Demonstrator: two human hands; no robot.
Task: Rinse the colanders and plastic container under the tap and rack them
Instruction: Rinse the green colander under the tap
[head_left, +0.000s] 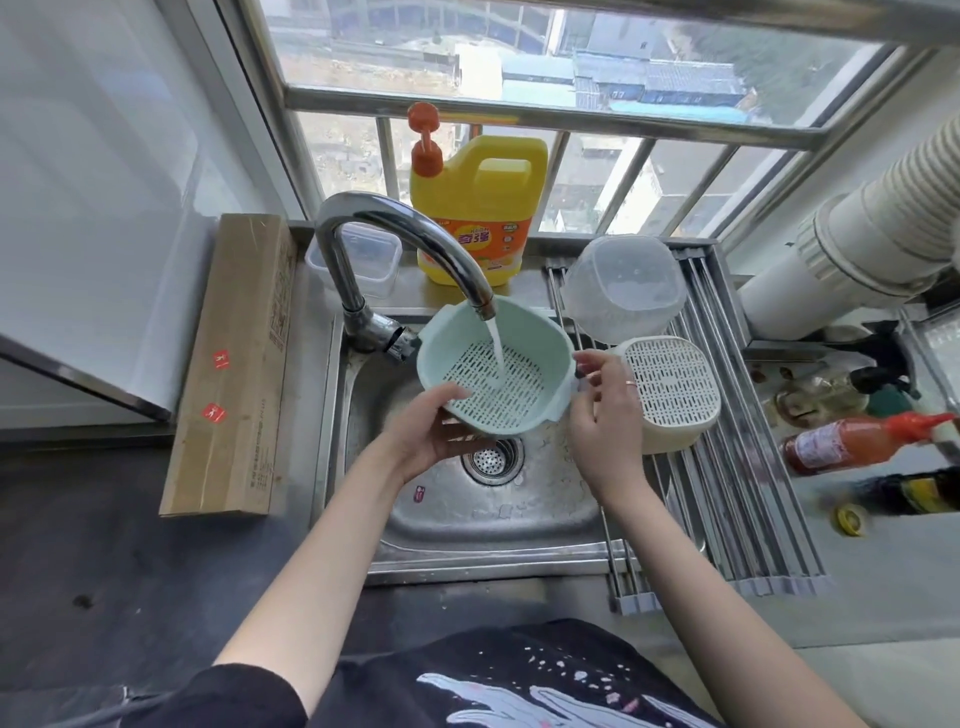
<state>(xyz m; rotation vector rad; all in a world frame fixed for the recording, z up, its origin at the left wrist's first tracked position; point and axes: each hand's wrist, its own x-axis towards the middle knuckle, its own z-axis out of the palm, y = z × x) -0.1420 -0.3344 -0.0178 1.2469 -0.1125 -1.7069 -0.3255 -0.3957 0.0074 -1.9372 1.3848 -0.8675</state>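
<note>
A pale green colander (457, 343) is tilted over the sink (498, 525) with water from the tap (410, 234) running onto its slotted bottom. My left hand (421, 436) grips its near rim from below. My right hand (602, 410) is at its right rim with fingers curled; whether it touches the rim is unclear. On the roll-up rack (743, 499) a cream colander (670, 395) lies upside down, and behind it a clear plastic container (623, 286) is upside down as well. A small clear lidded box (371, 257) sits behind the tap.
A yellow detergent jug (478, 208) stands on the window ledge. A long cardboard box (234, 364) lies left of the sink. Sauce bottles (857, 441) lie on the counter at right, under a white ribbed duct (883, 218). The drain strainer (491, 460) sits in the basin.
</note>
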